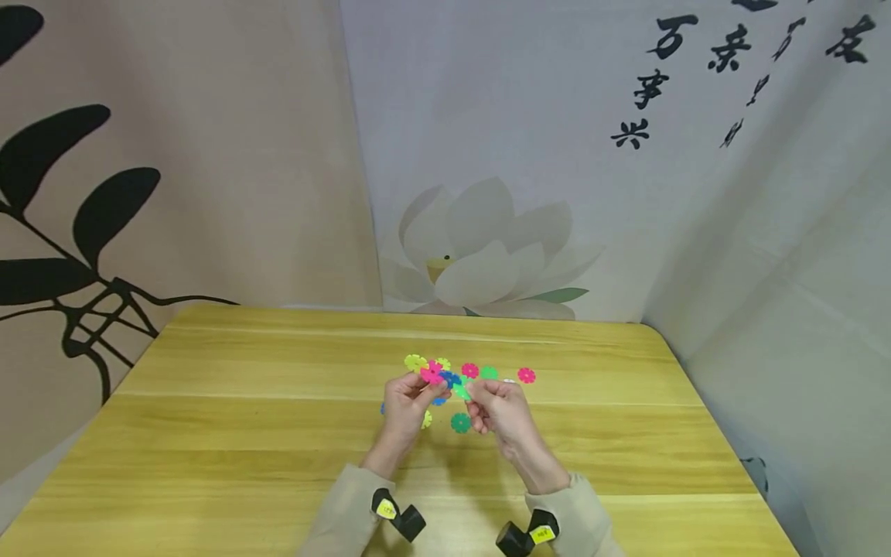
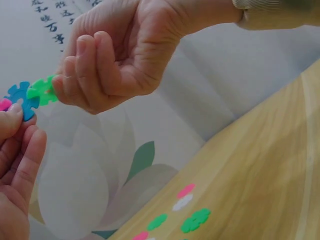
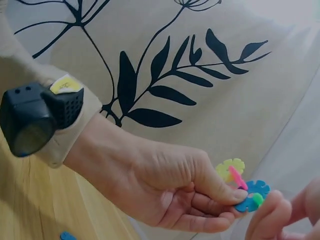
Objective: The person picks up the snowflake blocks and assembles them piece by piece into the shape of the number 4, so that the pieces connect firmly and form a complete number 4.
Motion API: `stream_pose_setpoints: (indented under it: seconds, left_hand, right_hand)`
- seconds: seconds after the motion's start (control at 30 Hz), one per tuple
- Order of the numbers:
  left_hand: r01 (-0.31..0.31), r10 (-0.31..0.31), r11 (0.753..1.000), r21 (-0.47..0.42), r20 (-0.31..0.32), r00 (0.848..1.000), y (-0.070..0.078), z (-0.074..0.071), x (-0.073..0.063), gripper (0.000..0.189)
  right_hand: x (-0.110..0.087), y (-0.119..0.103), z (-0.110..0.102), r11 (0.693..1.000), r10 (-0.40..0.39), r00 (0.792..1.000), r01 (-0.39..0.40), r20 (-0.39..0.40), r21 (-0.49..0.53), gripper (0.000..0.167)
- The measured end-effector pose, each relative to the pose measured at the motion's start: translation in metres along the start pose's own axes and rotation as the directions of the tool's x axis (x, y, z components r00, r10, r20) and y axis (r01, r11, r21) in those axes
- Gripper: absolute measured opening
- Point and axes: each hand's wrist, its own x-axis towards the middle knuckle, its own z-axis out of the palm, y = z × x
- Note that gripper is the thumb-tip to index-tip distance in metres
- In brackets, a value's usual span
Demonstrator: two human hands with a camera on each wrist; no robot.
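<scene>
Notched plastic interlocking discs are joined in a chain between the two hands, raised over the table. My left hand [image 1: 404,406] pinches the blue disc [image 3: 259,188] between thumb and fingers. A pink disc [image 1: 432,373] slots into that blue one, with a yellow disc [image 3: 230,169] beyond it. Fingertips of my right hand [image 1: 504,414] grip a light green disc [image 2: 42,91], whose edge meets the blue disc's notched rim. The right hand's other fingers curl toward the palm. Part of the green disc is hidden behind the fingers.
Several loose discs lie on the wooden table [image 1: 244,449] beneath and behind the hands, among them a dark green disc [image 1: 461,422] and a pink disc at the right [image 1: 527,375]. A printed cloth [image 1: 487,116] hangs behind the table. Each wrist carries a black camera.
</scene>
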Motion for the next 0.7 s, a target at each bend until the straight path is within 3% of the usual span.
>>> stream_pose_setpoints:
  seconds: [0.13,0.27,0.4,0.57,0.7]
  left_hand:
    - [-0.002,0.002,1.000,0.008,-0.001,1.000,-0.001,-0.001,0.001,0.017]
    - [0.019,-0.020,0.999,-0.034,-0.042,0.999,-0.003,-0.003,0.002,0.005]
    - [0.053,-0.058,0.996,-0.070,-0.062,0.996,-0.003,-0.005,0.004,0.014]
    - [0.096,-0.102,0.992,-0.076,-0.080,0.992,-0.002,-0.009,0.006,0.008]
    - [0.094,-0.102,0.992,-0.085,-0.100,0.990,0.000,-0.013,0.009,0.003]
  right_hand:
    - [0.002,0.001,0.002,1.000,0.004,1.000,-0.004,-0.011,-0.002,0.023]
    - [0.007,0.002,0.003,1.000,-0.002,0.999,0.001,0.051,0.010,0.024]
    - [0.013,0.004,0.002,0.999,-0.033,0.996,0.032,0.077,0.004,0.027]
    - [0.026,0.011,-0.012,0.986,-0.120,0.992,0.116,-0.026,-0.122,0.028]
    - [0.041,0.020,-0.034,0.940,-0.213,0.968,0.166,-0.131,-0.299,0.022]
